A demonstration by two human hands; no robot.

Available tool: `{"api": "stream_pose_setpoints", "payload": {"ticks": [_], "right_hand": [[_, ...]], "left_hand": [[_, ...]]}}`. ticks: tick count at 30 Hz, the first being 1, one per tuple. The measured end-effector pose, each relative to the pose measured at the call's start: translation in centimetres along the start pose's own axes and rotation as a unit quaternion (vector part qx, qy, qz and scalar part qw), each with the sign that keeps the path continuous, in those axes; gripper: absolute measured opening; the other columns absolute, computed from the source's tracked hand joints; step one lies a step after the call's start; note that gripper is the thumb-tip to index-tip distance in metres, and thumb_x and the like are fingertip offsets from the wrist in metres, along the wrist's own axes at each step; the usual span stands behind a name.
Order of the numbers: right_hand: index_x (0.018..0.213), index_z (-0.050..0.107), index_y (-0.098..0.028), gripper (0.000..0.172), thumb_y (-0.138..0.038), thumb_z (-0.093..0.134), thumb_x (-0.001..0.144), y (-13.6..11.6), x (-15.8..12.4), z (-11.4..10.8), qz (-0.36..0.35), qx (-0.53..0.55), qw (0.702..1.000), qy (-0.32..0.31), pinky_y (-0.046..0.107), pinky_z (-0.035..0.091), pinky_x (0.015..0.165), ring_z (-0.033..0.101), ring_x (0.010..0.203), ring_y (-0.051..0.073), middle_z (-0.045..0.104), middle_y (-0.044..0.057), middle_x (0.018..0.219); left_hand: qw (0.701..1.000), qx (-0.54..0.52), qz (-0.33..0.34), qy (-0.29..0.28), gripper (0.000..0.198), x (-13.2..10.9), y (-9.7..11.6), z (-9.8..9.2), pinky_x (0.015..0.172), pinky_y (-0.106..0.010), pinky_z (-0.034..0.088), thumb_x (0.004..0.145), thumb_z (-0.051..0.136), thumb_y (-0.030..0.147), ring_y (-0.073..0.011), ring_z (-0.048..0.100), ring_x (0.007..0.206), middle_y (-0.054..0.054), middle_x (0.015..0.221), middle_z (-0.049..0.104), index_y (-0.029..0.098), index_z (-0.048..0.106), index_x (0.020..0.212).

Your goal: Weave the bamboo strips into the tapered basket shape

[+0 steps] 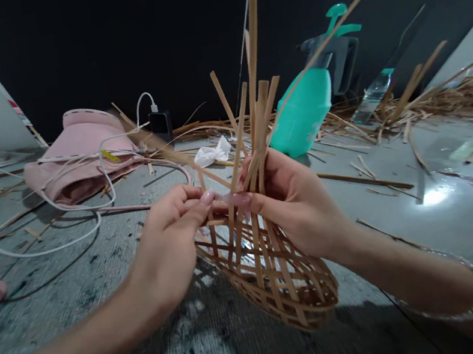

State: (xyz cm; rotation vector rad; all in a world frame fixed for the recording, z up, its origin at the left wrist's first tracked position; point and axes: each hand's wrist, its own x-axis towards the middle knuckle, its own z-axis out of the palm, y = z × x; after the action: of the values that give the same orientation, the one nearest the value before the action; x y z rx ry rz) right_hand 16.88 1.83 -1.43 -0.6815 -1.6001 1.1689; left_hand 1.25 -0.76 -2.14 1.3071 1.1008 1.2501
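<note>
The upright strips [258, 112] are gathered in the right hand [293, 200]; a single strip [200, 177] appears pinched between the left hand's [173, 231] thumb and finger. Below both, the woven basket [273, 283] is held, its long axis slanted down rightward, its bulk nearer the right hand.

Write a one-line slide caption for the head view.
Left hand and right hand hold thin strips at the top of an open-weave basket, a teal spray bottle behind.
</note>
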Motion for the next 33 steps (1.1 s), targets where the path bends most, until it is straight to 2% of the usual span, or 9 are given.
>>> {"api": "stream_pose_setpoints", "payload": {"ticks": [5, 8, 10, 12, 15, 19, 25, 28, 33], "right_hand": [[0.085, 0.056, -0.019, 0.027, -0.022, 0.080, 0.073, -0.4, 0.0, 0.0, 0.043, -0.001, 0.999, -0.007, 0.024, 0.050, 0.066, 0.059, 0.070, 0.011, 0.062, -0.003, 0.077], [0.087, 0.057, -0.017, 0.027, -0.022, 0.079, 0.073, -0.6, 0.0, -0.1, 0.054, -0.023, 0.998, -0.011, 0.025, 0.050, 0.068, 0.060, 0.073, 0.011, 0.062, -0.002, 0.079], [0.087, 0.058, -0.017, 0.025, -0.022, 0.079, 0.073, -0.5, 0.0, -0.3, 0.056, -0.041, 0.997, -0.023, 0.024, 0.049, 0.067, 0.059, 0.072, 0.011, 0.062, -0.002, 0.078], [0.087, 0.058, -0.017, 0.025, -0.023, 0.078, 0.074, -0.4, 0.1, -0.4, 0.061, -0.058, 0.996, -0.029, 0.025, 0.049, 0.065, 0.059, 0.070, 0.011, 0.061, -0.003, 0.077], [0.090, 0.058, -0.016, 0.027, -0.028, 0.077, 0.074, -0.1, 0.3, -0.6, 0.076, -0.066, 0.994, -0.036, 0.029, 0.050, 0.068, 0.061, 0.074, 0.014, 0.063, 0.000, 0.081], [0.098, 0.058, -0.016, 0.031, -0.031, 0.075, 0.076, -0.1, 0.3, -0.5, 0.085, -0.065, 0.993, -0.054, 0.036, 0.052, 0.079, 0.064, 0.088, 0.020, 0.066, 0.005, 0.094], [0.097, 0.058, -0.016, 0.033, -0.032, 0.075, 0.075, -0.4, 0.2, -0.5, 0.073, -0.056, 0.994, -0.062, 0.038, 0.053, 0.081, 0.064, 0.087, 0.020, 0.065, 0.005, 0.090], [0.096, 0.058, -0.016, 0.032, -0.034, 0.074, 0.076, -0.5, 0.2, -0.4, 0.063, -0.074, 0.994, -0.059, 0.039, 0.053, 0.079, 0.063, 0.086, 0.022, 0.064, 0.005, 0.090], [0.097, 0.057, -0.015, 0.030, -0.032, 0.073, 0.078, -0.6, 0.1, -0.4, 0.041, -0.085, 0.993, -0.073, 0.034, 0.052, 0.074, 0.061, 0.082, 0.019, 0.061, 0.003, 0.086]], "left_hand": [[0.993, 0.080, 0.081, -0.027, 0.016, -0.2, -0.8, 0.0, 0.071, -0.026, 0.053, 0.089, 0.057, 0.032, -0.0171, 0.068, 0.084, -0.003, 0.091, 0.073, 0.019, 0.063, 0.095], [0.988, 0.116, 0.100, -0.029, 0.016, -0.1, -0.5, -0.2, 0.071, -0.026, 0.052, 0.088, 0.057, 0.027, -0.0164, 0.067, 0.081, -0.002, 0.092, 0.074, 0.018, 0.067, 0.097], [0.989, 0.110, 0.086, -0.047, 0.014, 0.1, 0.2, -0.5, 0.070, -0.025, 0.053, 0.084, 0.057, 0.019, -0.0160, 0.068, 0.077, -0.001, 0.085, 0.075, 0.018, 0.070, 0.090], [0.991, 0.076, 0.053, -0.095, 0.015, 0.5, 1.0, -0.9, 0.072, -0.022, 0.054, 0.080, 0.059, 0.015, -0.0148, 0.069, 0.079, 0.001, 0.079, 0.075, 0.019, 0.074, 0.080], [0.992, 0.032, 0.001, -0.122, 0.015, 0.9, 1.7, -1.4, 0.074, -0.019, 0.055, 0.082, 0.063, 0.023, -0.0136, 0.071, 0.079, 0.002, 0.075, 0.076, 0.022, 0.077, 0.075], [0.994, -0.009, -0.033, -0.106, 0.021, 0.9, 1.7, -1.2, 0.074, -0.018, 0.057, 0.088, 0.063, 0.029, -0.0108, 0.071, 0.068, 0.002, 0.071, 0.077, 0.021, 0.078, 0.075], [0.999, 0.024, -0.014, -0.033, 0.020, 0.1, 2.3, -0.2, 0.065, -0.014, 0.057, 0.089, 0.063, 0.022, -0.0097, 0.071, 0.064, 0.001, 0.069, 0.077, 0.017, 0.077, 0.076], [0.999, 0.045, -0.001, -0.015, 0.018, 0.0, 2.4, -0.1, 0.062, -0.013, 0.057, 0.088, 0.065, 0.023, -0.0101, 0.071, 0.062, 0.002, 0.068, 0.076, 0.017, 0.077, 0.076], [0.996, 0.076, 0.045, -0.033, 0.016, 0.1, 2.1, -0.6, 0.070, -0.018, 0.059, 0.087, 0.066, 0.028, -0.0137, 0.073, 0.073, 0.001, 0.075, 0.077, 0.018, 0.076, 0.081]]}}
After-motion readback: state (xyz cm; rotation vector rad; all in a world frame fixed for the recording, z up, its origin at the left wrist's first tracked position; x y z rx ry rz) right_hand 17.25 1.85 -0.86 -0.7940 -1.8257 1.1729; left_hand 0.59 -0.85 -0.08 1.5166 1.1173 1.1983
